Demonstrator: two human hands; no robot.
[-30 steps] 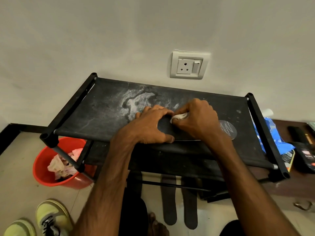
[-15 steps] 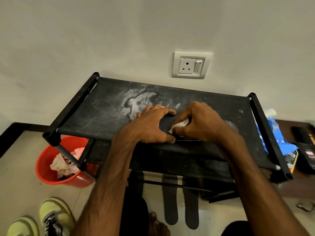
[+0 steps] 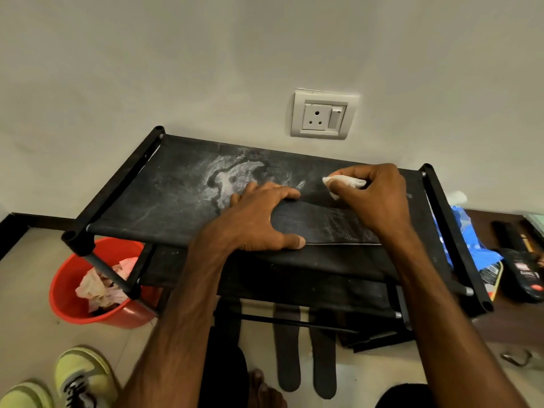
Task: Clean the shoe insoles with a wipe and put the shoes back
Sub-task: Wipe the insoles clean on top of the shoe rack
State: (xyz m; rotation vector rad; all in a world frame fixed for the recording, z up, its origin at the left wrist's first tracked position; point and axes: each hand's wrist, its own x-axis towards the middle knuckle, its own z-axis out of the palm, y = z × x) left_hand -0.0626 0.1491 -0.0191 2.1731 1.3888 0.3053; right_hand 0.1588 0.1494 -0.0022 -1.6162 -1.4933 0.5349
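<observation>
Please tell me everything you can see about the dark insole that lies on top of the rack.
The insole is dark, thin and flat, with a pale net-like pattern on its right part and a light line along its near edge. It lies on the rack's top fabric shelf, near the front. The left hand presses its left end, fingers and thumb spread. The right hand, pinching a white wipe, covers its right end.

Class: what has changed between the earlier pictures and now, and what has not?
The right hand, still pinching the wipe, moved right along the insole, away from the left hand. The left hand still presses the insole on the rack.
</observation>
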